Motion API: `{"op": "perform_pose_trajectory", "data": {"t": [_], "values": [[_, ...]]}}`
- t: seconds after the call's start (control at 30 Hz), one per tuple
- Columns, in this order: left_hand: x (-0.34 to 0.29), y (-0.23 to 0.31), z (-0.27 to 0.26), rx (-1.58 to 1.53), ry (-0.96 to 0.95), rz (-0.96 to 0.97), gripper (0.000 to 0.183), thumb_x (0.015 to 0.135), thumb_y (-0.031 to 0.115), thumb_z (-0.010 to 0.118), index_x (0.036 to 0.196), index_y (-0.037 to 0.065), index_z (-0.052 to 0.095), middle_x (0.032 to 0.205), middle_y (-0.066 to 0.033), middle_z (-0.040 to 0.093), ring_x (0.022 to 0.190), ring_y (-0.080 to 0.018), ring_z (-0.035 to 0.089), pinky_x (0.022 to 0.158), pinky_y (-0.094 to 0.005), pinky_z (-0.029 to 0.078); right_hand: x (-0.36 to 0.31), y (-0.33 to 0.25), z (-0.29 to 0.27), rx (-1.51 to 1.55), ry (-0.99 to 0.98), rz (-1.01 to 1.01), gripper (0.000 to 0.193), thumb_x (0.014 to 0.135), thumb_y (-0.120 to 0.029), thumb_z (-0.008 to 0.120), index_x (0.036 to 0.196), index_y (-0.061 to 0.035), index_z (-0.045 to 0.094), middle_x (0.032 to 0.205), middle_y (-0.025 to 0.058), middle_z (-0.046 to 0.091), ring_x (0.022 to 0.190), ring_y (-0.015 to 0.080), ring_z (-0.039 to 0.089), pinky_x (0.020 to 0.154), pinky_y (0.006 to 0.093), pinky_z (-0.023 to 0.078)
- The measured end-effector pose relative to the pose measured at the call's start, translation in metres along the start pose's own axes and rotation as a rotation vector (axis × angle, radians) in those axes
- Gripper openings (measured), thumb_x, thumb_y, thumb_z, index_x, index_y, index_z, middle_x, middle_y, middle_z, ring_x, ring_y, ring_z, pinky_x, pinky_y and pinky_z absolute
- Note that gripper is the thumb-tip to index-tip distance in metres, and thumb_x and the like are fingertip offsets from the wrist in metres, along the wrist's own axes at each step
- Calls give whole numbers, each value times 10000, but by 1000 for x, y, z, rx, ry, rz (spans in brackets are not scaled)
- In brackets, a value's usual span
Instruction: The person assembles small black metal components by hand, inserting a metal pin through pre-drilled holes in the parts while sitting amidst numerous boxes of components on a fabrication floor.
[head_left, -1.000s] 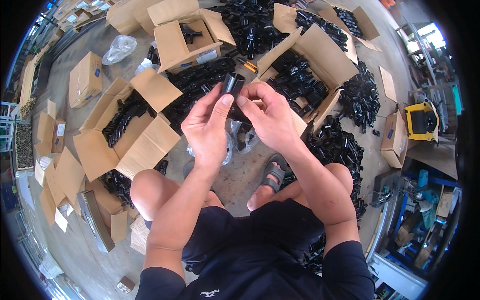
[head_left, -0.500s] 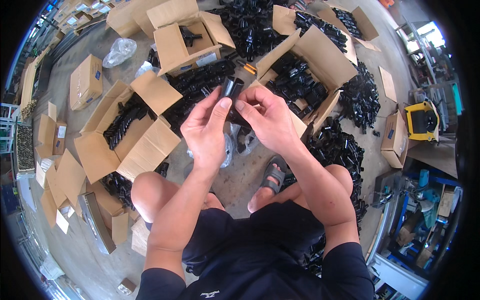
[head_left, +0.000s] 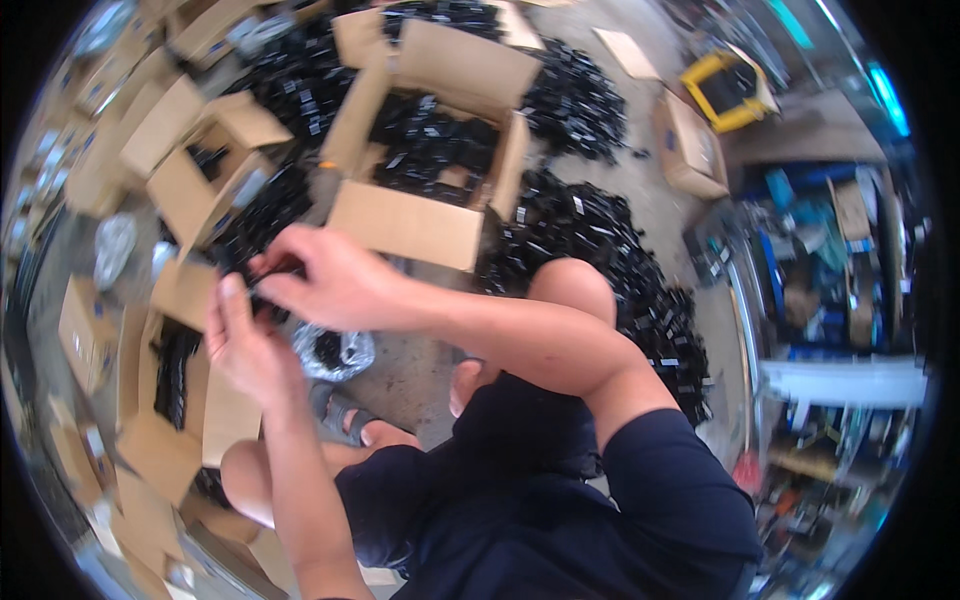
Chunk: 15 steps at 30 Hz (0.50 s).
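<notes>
My left hand [head_left: 250, 345] and my right hand [head_left: 335, 285] meet above the left side of the floor, fingertips close together. Between them is a black plastic pipe fitting [head_left: 250, 284], mostly hidden by the fingers and blurred. The left thumb and fingers pinch it from below, and the right fingers close on it from the other side. Under the hands lies a clear plastic bag [head_left: 335, 358] with black pieces in or under it. Just beyond the right wrist stands an open cardboard box [head_left: 408, 226] filled with black fittings.
Heaps of black fittings [head_left: 585, 235] cover the floor right of the box and beyond it. Open cartons [head_left: 175, 455] crowd the left. At the right are a yellow-framed item [head_left: 705, 95], a closed carton [head_left: 690, 150] and cluttered shelving [head_left: 830, 270]. My sandalled foot [head_left: 345, 412] is below the bag.
The view has turned to the right, so boxes and heaps appear shifted left. Both hands now show further left in the picture, still together around the black fitting, with the right forearm reaching across.
</notes>
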<state>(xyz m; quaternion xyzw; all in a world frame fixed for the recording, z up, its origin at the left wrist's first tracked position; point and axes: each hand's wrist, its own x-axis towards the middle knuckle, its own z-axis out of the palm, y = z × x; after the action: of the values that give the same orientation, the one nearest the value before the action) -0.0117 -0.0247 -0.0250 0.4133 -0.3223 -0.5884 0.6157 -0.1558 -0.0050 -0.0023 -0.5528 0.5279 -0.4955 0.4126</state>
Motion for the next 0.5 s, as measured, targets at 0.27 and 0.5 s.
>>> {"op": "perform_pose_trajectory", "data": {"t": [0.27, 0.5], "values": [[5, 10, -6, -28, -207, -61, 326, 1025, 225, 605, 1239, -21, 618, 1155, -100, 693, 1034, -157, 655, 900, -323, 528, -8, -24, -22, -148, -66, -165, 323, 831, -224, 733, 1015, 41, 722, 861, 238, 701, 857, 392, 697, 765, 423, 563], [-7, 17, 1, 75, -416, -105, 464, 1067, 253, 504, 1411, -57, 467, 1454, -204, 510, 1318, -295, 536, 1108, -391, 442, -42, -37, -142, -779, -179, 115, 335, 877, -356, 706, 881, -23, 740, 783, 180, 698, 714, 355, 679, 694, 420, 551]]}}
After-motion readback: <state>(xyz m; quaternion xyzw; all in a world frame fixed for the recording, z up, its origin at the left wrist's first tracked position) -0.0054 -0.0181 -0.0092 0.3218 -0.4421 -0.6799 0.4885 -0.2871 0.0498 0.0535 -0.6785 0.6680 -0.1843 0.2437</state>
